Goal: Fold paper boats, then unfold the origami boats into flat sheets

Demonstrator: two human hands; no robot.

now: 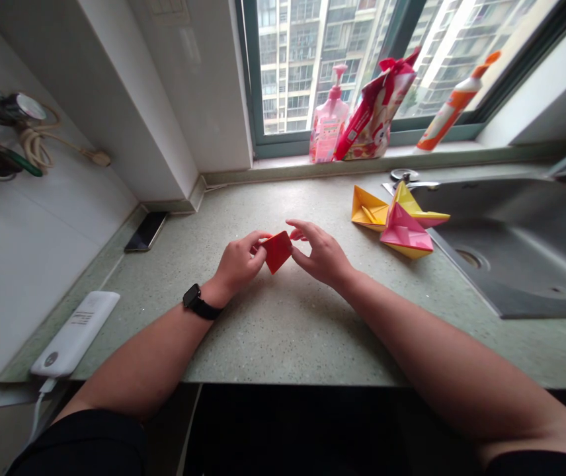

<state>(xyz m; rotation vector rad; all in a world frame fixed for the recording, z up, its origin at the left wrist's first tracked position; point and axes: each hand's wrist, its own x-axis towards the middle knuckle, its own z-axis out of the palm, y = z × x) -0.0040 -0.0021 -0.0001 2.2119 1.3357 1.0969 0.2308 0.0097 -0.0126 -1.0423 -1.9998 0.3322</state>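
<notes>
Paper, one red folded piece (pixel 278 252), is sitting between the fingers of your left hand (pixel 239 261) and right hand (pixel 323 254) in the head view, the only view supplied. Your left thumb and fingers are clamping its left corner, apparently to steady it. Your right thumb and index finger are standing apart at its right corner; I am not able to tell whether they are gripping it. This spacing is probably sparing the folds from pressure.

Three more folded paper pieces are clustering beyond and right of your right fingers: one orange piece (pixel 368 205), one yellow piece (pixel 406 198), one pink piece (pixel 404 230). They are presumably being grouped there to avoid your forearms.

Three containers are standing farther beyond your fingers: one pump bottle (pixel 329 129), one bag (pixel 375 122), one squeeze bottle (pixel 450 109). One phone (pixel 147 232) is lying left of and beyond your left fingers; one power bank (pixel 75 334) is lying left of and nearer you than them, its cable connecting.
</notes>
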